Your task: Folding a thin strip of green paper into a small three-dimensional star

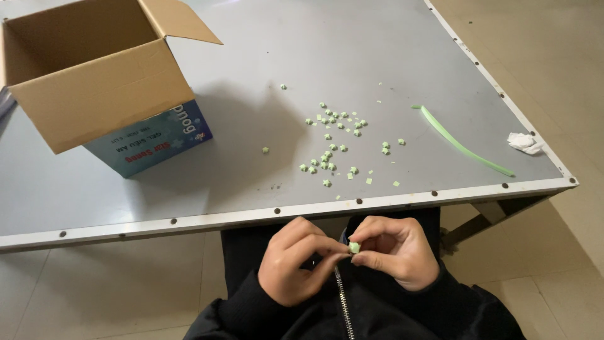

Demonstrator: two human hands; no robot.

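My left hand and my right hand meet below the table's front edge, over my dark zipped jacket. Their fingertips pinch one small pale green folded paper star between them. On the grey table above lie several small green paper stars, scattered in a loose patch near the middle. A long green paper strip lies at the right, curving toward the front edge.
An open cardboard box with a blue printed lower side stands at the table's back left. A crumpled white tissue sits near the right edge. Tiny green paper scraps dot the surface. Beige tiled floor surrounds the table.
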